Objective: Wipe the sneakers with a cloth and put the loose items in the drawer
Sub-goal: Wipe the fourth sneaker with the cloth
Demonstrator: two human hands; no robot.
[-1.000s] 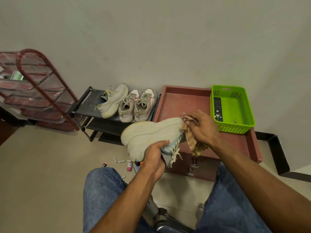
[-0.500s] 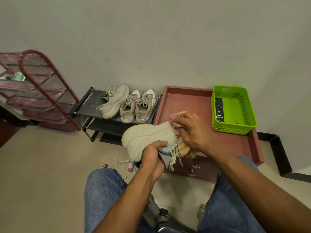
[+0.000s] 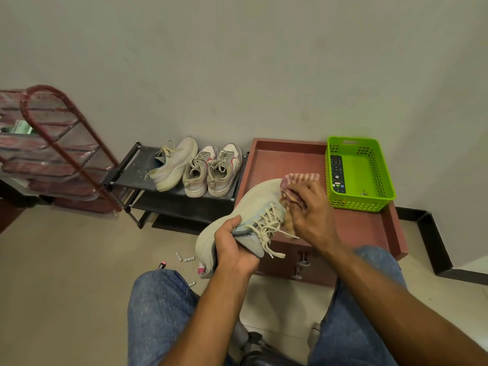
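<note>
The left hand (image 3: 233, 247) grips a beige sneaker (image 3: 245, 220) by its collar, fingers curled over the opening, holding it in the air above the knees with the laces facing up. The right hand (image 3: 309, 215) presses a pink-striped cloth (image 3: 299, 178) against the sneaker's toe end, fingers bent over the cloth. Beyond the right hand stands a reddish drawer unit (image 3: 369, 228); on its top, just past that hand, a green basket (image 3: 380, 180) holds a black remote (image 3: 336, 174), whose button markings are too small to read. Beyond the left hand, three more sneakers (image 3: 195, 167) sit on a black shoe rack (image 3: 132, 175). On the floor beside the left hand lie small batteries (image 3: 184, 258) and a pink-capped item (image 3: 161, 265); no lettering is legible.
</note>
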